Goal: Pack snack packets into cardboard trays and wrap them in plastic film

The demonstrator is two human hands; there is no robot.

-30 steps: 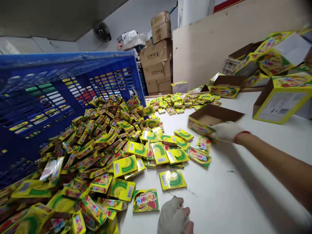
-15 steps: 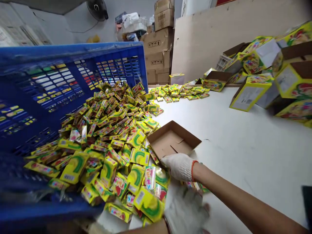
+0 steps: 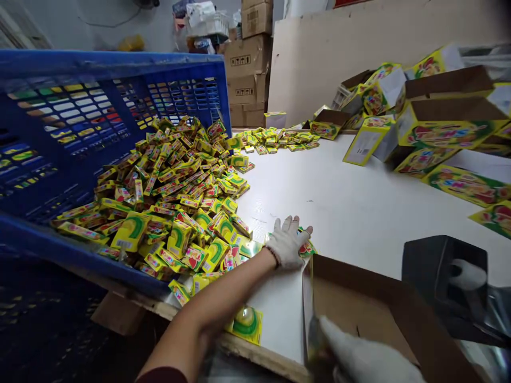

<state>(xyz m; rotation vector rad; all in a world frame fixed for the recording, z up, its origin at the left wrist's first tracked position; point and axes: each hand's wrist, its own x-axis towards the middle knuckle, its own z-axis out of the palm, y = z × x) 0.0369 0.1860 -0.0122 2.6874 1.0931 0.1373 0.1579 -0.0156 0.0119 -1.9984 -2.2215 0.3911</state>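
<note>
My left hand (image 3: 287, 242), in a white knit glove, lies palm down on the white table with its fingers spread. A few small yellow-green candy boxes (image 3: 308, 248) show under and beside its fingers. At the bottom, my gloved right hand (image 3: 369, 354), blurred, is closed on the near side wall of an open cardboard box (image 3: 359, 266). That box is brown inside and I see its bare floor. A big heap of the small candy boxes (image 3: 171, 186) spills from a tipped blue crate (image 3: 131, 58) on the left. One flat yellow pack (image 3: 247, 324) lies by the table's front edge.
Several printed yellow display boxes (image 3: 451, 122) are piled at the right back. More small candy boxes (image 3: 279, 139) lie along the back edge. A black object (image 3: 443, 287) stands right of the cardboard box. Large cartons (image 3: 245, 69) are stacked behind the table.
The cardboard box has moved from beside the heap to the near right, with my right hand on it. My left hand has reached forward onto the table. The view has shifted right.
</note>
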